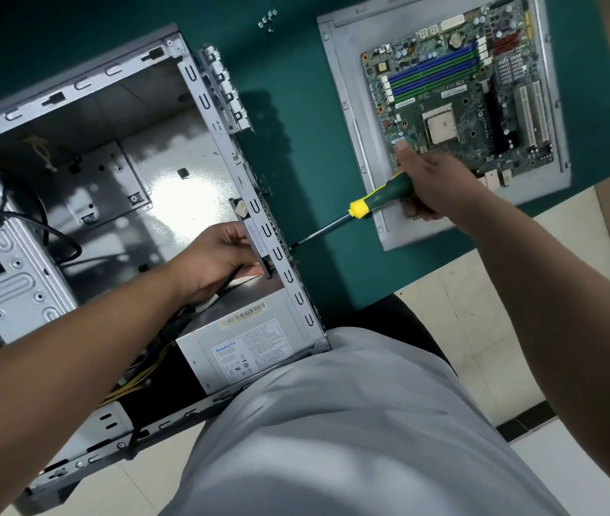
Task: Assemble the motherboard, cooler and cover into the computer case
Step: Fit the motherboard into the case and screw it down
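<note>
The open grey computer case (169,169) lies on its side on the green table. Inside it, my left hand (217,255) grips a flat dark fan-like part (255,236) pressed against the case's rear wall (281,255). My right hand (433,180) grips a green and yellow screwdriver (374,199), with its tip touching the outside of that rear wall. The green motherboard (459,91) lies on the grey side cover (348,106) at the upper right, partly hidden by my right hand.
A silver power supply (247,348) sits in the case's near corner, with yellow and black cables (128,389) beside it. Several loose screws (268,18) lie on the table at the top. The table's edge and a tiled floor (482,310) are to the right.
</note>
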`<state>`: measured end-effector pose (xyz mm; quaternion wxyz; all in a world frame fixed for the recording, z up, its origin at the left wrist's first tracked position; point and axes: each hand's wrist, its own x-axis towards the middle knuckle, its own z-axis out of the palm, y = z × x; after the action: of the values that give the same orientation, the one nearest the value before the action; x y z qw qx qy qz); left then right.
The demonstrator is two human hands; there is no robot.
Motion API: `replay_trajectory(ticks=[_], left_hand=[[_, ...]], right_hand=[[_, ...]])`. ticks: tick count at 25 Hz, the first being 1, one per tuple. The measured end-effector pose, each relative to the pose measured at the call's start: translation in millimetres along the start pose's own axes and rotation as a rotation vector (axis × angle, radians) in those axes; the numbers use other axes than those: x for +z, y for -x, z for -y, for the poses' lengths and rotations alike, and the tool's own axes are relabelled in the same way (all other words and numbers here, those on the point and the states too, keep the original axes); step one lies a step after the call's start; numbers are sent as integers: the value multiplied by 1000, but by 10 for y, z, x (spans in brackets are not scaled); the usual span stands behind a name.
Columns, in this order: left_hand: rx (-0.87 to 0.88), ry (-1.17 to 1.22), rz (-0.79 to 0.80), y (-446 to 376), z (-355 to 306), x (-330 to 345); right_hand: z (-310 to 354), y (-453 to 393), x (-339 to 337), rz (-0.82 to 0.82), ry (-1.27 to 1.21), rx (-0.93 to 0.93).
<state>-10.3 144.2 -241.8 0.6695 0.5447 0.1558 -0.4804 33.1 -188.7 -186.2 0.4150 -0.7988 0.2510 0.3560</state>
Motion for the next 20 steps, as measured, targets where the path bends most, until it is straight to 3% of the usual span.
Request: replay_trajectory(ticks=[5,7,10,13,16,20], left_hand=[[-4,7,-5,-11,11,-9],[-2,13,-5,-11,21,-16],[-2,27,9,-13,13,-13],[-1,7,21,6,0,-12],[-3,-23,15,8,-5,-3],[-4,-15,12,15,0,7]], right_hand=[[-67,-28,-115,173,-562,35],[-97,-13,-58,145,-464,25],[-101,-11,29,68,-78,16],[-138,-34,-10,133,-342,90],[-179,-31,-72,170,-527,27],[-148,-1,82,2,-30,8]])
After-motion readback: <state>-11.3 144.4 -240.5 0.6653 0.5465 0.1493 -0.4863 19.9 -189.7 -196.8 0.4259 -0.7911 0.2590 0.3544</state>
